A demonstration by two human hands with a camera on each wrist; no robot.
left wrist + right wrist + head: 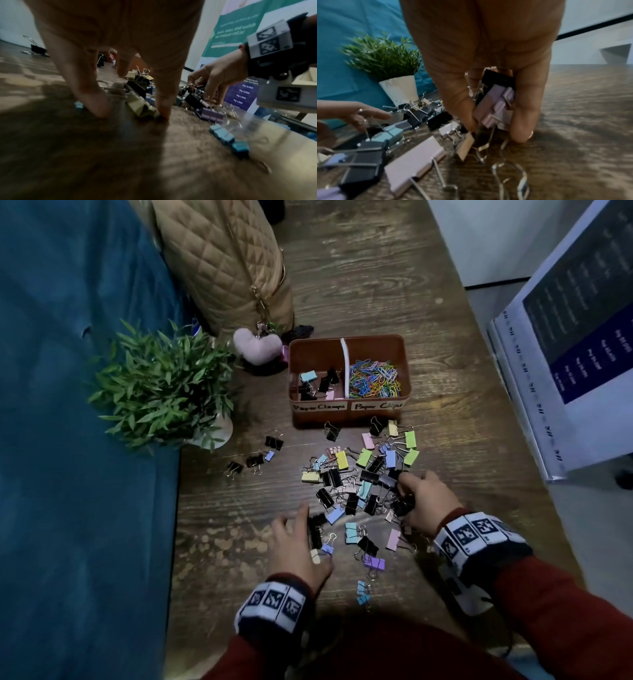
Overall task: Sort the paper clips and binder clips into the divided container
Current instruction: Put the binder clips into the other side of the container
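Note:
A brown divided container point(346, 416) stands at mid-table; binder clips lie in its left compartment and coloured paper clips point(375, 378) in its right. A loose pile of black and pastel binder clips point(356, 474) is spread in front of it. My right hand point(407, 494) is at the pile's right edge; in the right wrist view it point(494, 121) grips a bunch of clips, a lilac one point(494, 108) in front of a black one point(498, 78). My left hand point(308, 535) is spread at the pile's near left. Its fingertips point(163, 112) touch the table beside a pale yellow clip point(140, 108).
A potted plant point(164, 392) stands left of the container, with a quilted tan bag point(222, 261) and a pink plush heart point(253, 347) behind. Teal fabric point(68, 440) borders the table's left edge, a printed board point(565, 354) the right. A few black clips point(255, 460) lie apart.

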